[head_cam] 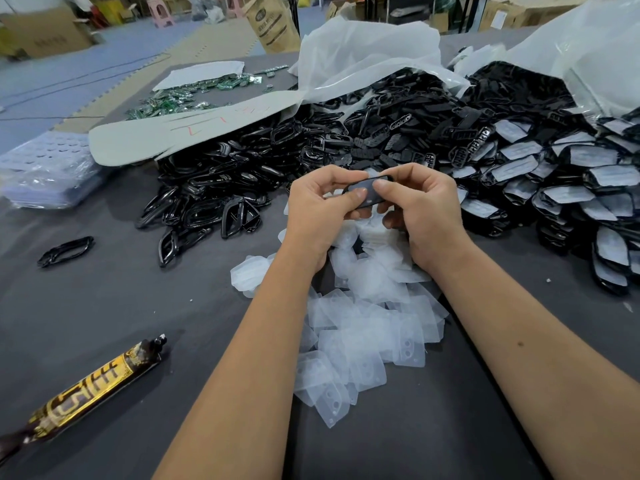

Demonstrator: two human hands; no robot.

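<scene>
Clear films (363, 341) lie under left hand (318, 211) and right hand (424, 209) pinching a black shell (370, 189), heaps (381, 133) beyond.

Black shell (370, 192) between hands. Translucent white films (360, 344) beneath forearms. Black frames (214, 199) left of hands. Gold-and-black patterned tube (86, 393) far left. Grey table (104, 306).

I see two bare arms on my feed. The left hand (311, 211) and right hand (424, 209) are uncovered, with short, plain thumbnails (360, 192). The left forearm (242, 358) is bare down to the lower edge. So is the right forearm (540, 368), which has one small mole (520, 343).
</scene>
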